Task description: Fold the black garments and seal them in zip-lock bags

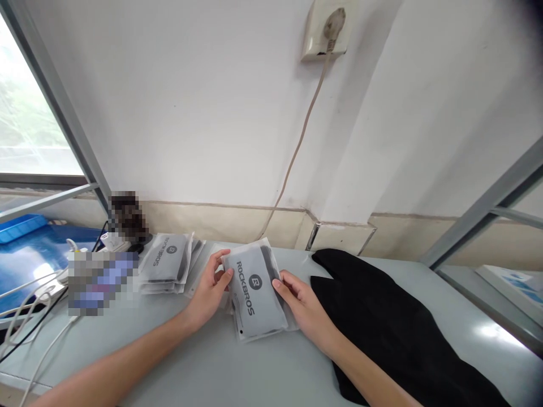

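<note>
Between left grip (214,288) and right grip (303,302), both clamped on its side edges, a ROCKBROS packet (263,299).

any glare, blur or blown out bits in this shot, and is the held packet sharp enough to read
In the head view, the window is washed out nearly white, and glare whitens a spot on the grey table at right; also in the head view, the top right corner darkens, patches at left are pixelated, and ROCKBROS on the held packet reads clearly.
</note>
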Demonstrator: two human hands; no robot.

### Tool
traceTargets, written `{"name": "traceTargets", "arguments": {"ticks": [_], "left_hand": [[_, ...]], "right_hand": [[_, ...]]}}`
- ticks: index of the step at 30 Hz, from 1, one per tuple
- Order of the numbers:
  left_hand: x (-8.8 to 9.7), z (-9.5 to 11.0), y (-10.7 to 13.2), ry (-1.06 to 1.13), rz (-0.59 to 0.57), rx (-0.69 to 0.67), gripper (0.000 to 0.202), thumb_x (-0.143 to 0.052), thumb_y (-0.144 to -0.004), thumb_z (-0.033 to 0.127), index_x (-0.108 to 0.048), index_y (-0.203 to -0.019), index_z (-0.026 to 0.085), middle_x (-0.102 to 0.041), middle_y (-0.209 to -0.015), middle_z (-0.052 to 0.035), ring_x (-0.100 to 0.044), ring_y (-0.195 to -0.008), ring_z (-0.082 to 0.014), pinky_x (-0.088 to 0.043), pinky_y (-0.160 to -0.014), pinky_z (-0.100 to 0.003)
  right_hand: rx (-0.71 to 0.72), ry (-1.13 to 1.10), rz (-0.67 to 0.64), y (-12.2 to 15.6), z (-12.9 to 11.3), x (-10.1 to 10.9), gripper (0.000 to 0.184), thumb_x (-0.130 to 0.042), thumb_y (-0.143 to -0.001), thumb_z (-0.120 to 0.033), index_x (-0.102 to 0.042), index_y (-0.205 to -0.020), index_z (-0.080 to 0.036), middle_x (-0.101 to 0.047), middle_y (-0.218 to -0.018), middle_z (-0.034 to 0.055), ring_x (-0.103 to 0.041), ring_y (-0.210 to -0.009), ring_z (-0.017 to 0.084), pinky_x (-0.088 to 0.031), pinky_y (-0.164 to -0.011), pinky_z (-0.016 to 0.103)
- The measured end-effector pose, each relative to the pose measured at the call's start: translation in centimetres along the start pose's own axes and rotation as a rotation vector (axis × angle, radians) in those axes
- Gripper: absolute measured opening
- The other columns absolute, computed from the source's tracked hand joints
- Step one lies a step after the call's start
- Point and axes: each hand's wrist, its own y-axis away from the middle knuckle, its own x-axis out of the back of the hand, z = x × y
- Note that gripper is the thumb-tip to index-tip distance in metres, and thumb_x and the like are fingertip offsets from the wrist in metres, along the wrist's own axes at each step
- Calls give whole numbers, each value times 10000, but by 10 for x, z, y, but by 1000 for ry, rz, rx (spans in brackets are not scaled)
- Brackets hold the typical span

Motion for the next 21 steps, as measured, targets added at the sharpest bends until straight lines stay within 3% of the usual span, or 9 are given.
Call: {"name": "traceTargets", "arguments": {"ticks": [10, 15, 21], "left_hand": [[-1, 0, 4, 76, -123, 75, 695, -693, -939, 520, -319, -1495, 337, -617, -1295, -94, -672, -1039, -239, -557, -795, -341], [-2, -1, 5, 36, -108, 80, 696, -707, -924, 539, -350, -1488, 344, -658, -1183, -58, -670, -949, -212, -512, -710, -286], [-1, -2, 4, 71, -95, 77, 702, -712, -918, 545, -357, -1483, 328, -656, -1185, -62, -675, -989, -230, -539, -771, -323]], "right_hand": [[3, -15, 60, -1, -2, 0, 480, -615, -916, -658, -473, -741, -234, -401, -719, -37, -385, -672, 160, -363, -609, 271], [-23, -62, 65, 0, -3, -1, 458, -645, -910, -631, -500, -746, -228, -427, -726, -37, -408, -677, 158, -377, -616, 270], [-47, -74, 59, 1, -6, -2, 476, -666, -873, -652, -509, -726, -228, -441, -708, -37, -420, -666, 160, -383, -615, 273]]}}
